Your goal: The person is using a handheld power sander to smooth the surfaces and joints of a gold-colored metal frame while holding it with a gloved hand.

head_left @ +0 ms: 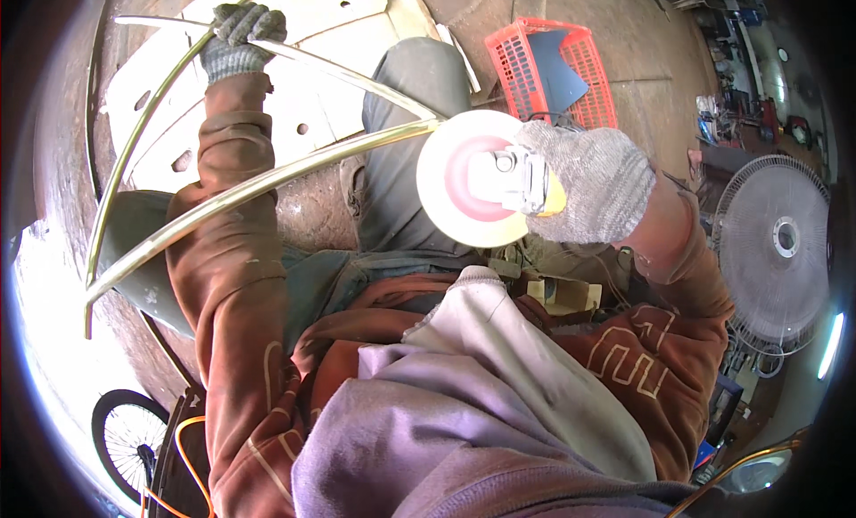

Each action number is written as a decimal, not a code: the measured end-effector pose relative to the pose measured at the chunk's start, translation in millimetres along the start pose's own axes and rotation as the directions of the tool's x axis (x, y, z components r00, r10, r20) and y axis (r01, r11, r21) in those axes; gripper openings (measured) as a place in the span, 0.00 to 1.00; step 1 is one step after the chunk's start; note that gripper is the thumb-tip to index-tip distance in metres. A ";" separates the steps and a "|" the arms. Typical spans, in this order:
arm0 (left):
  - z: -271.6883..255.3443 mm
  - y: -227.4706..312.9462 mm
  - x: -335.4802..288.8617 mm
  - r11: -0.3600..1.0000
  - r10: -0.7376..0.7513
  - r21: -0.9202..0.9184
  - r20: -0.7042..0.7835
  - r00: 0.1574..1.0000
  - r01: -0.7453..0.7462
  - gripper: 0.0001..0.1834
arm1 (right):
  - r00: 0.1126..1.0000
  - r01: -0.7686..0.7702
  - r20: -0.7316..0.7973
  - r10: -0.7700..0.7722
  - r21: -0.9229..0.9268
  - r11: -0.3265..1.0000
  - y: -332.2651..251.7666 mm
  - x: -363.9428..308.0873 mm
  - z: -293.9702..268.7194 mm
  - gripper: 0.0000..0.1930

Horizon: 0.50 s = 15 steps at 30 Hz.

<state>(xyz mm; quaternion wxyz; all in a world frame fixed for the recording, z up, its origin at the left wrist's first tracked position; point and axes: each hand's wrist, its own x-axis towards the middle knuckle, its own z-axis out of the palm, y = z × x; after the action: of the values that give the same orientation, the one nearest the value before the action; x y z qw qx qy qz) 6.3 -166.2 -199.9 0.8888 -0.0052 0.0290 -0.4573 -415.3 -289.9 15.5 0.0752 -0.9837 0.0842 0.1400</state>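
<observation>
My left hand (pixel 241 44), in a grey knit glove, is closed round a bent frame of shiny, brass-coloured metal tubing (pixel 259 190) at the upper left. One long tube crosses above my left forearm, and its right corner meets the edge of a pale round disc (pixel 434 190); whether they touch I cannot tell. That disc, pinkish round its middle, is fitted to an angle grinder (pixel 535 181) with a metal head and a bit of yellow body. My right hand (pixel 596 181), gloved in the same way, wraps round the grinder and hides most of its body.
Flattened cardboard (pixel 330 23) lies on the brown floor beyond my left hand. A red plastic basket (pixel 510 68) holding a blue-grey sheet stands at the far right of my knee (pixel 419 63). A large round fan (pixel 776 242) is on the right, a spoked wheel (pixel 129 438) at lower left.
</observation>
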 end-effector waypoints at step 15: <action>-0.9 1.4 -0.8 1.000 0.007 -0.010 -0.031 0.999 -0.007 0.30 | 0.986 -0.168 0.033 0.164 0.203 0.965 4.2 -45.2 -18.0 0.36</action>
<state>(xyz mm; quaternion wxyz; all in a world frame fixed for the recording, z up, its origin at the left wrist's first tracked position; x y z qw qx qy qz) 6.9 -164.7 -200.8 0.8898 -0.0023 0.0450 -0.4541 -454.1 -290.6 45.1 0.1648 -0.9590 0.1797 0.1443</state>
